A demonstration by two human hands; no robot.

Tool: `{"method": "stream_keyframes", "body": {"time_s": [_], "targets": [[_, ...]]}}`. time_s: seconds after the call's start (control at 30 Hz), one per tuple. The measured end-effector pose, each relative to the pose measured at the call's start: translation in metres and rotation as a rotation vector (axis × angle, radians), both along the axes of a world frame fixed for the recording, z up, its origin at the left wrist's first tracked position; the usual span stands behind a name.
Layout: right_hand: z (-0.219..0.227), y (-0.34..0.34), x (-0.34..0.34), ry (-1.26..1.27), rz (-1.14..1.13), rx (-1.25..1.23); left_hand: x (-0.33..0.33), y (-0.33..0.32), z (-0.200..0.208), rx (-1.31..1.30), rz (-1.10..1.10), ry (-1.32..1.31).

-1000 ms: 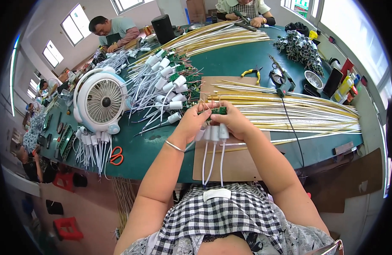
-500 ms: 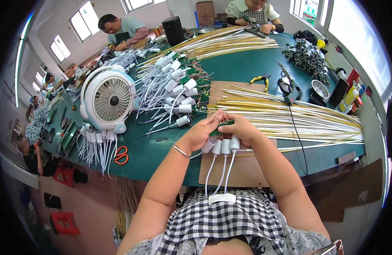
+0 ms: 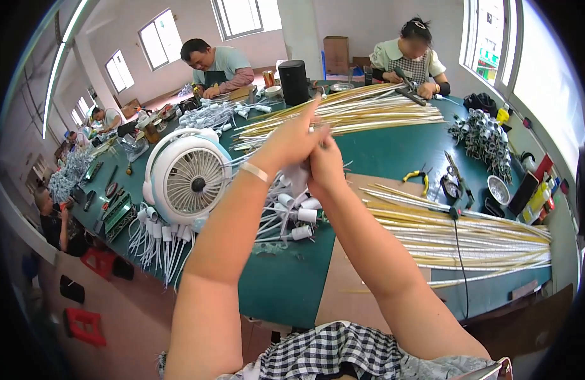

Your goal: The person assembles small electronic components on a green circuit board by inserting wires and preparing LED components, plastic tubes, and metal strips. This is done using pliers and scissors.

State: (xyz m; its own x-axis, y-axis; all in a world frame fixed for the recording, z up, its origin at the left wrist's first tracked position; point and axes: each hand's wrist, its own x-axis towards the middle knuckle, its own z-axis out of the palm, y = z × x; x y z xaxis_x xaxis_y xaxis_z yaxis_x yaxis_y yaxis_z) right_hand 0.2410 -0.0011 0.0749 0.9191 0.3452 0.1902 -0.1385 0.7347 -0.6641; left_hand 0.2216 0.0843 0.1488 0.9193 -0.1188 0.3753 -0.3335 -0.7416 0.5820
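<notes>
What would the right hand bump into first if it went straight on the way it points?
Most likely the left hand, which overlaps the fingers of the right hand in this picture; depth is unclear, so I can't tell whether they already touch.

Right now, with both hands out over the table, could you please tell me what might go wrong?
The corded white cylinders lie jumbled together and might tangle. The left forearm looks close to the fan, so a bump seems possible. The black cord crosses the strips and could drag them.
</notes>
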Motion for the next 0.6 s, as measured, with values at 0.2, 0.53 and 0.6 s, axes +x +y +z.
{"method": "stream_keyframes", "body": {"time_s": [0.2,0.53,0.6], "targets": [[-0.04,0.041,0.074,-0.022,-0.589,-1.063,0.095,0.072,-0.065,0.363,0.248,-0.139],[-0.068,0.03,0.014,-1.189,-0.802,-1.428,0.115,0.084,-0.071,0.022,0.142,-0.638],[-0.072,0.034,0.018,-1.248,-0.79,-1.562,0.088,0.077,-0.064,0.003,0.19,-0.875]]}}
